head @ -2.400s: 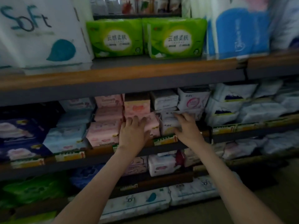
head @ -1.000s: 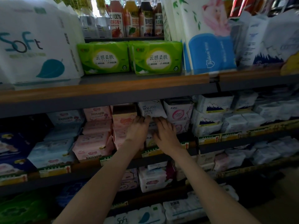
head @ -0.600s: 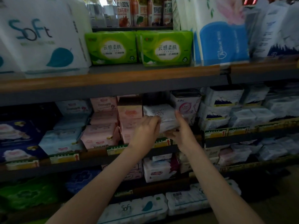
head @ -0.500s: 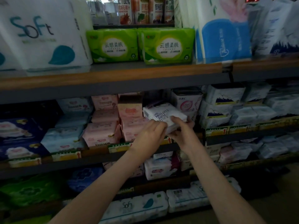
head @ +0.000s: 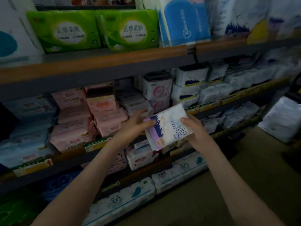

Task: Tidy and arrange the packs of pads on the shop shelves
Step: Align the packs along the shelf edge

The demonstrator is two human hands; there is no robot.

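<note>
Just outside shelf edge [head: 70, 160], pad pack [head: 169, 126]

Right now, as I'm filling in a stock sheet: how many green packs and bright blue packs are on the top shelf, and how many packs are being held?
Green packs: 2
Bright blue pack: 1
Held pack, white with "PURE COTTON" print: 1
Total: 4
</note>
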